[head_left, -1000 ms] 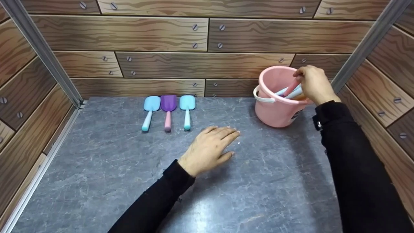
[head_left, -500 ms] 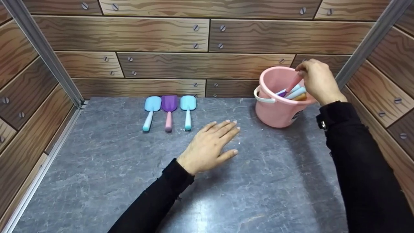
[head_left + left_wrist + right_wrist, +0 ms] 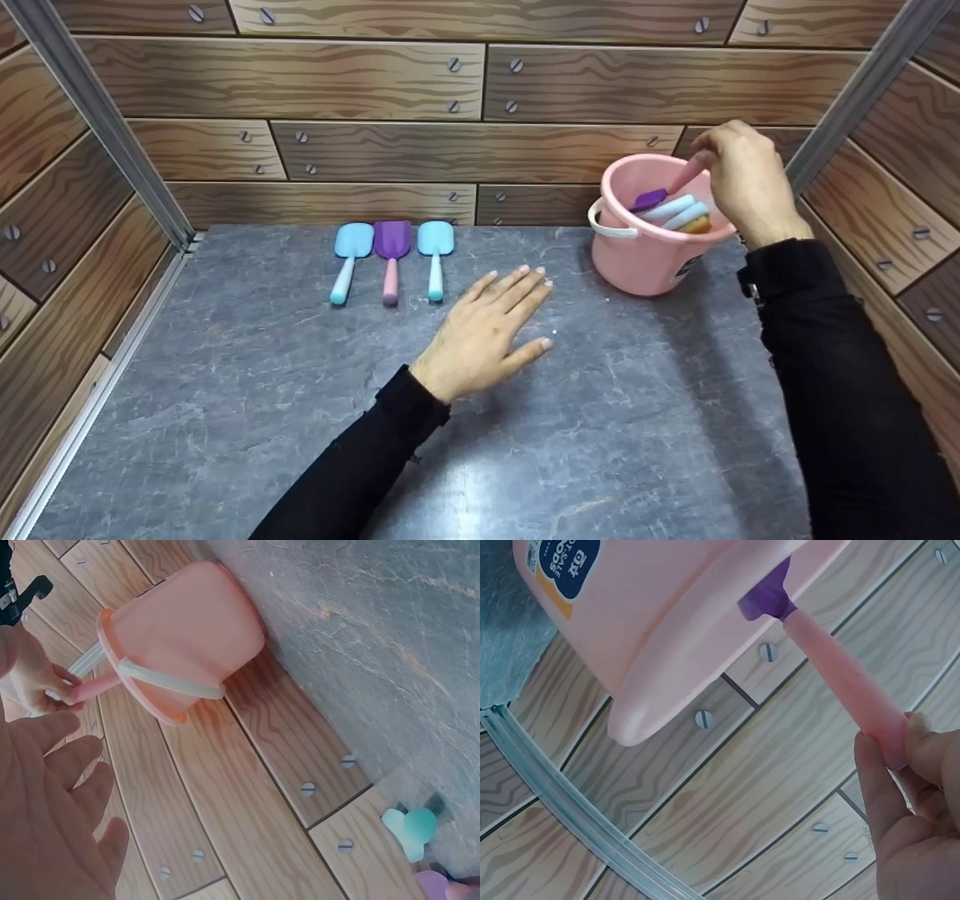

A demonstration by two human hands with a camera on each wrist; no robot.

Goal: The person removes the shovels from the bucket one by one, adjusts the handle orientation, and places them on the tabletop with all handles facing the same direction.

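My right hand pinches the end of a pink handle that belongs to a purple toy shovel. The shovel slants over the rim of the pink bucket, its purple blade still inside. Two light blue handles and a yellowish piece also show in the bucket. My left hand hovers over the table with straight, spread fingers and holds nothing. To its upper left lie three toy shovels in a row: a blue one, a purple one with a pink handle and another blue one.
A white bucket handle hangs at the bucket's left side. Behind the grey marbled table stands a wood-patterned wall, with similar panels on both sides. Metal rails run along the corners.
My right hand has risen and drawn the pink-handled shovel partly up, so more of its purple blade shows. The left hand has spread its fingers and shifted slightly away from me.
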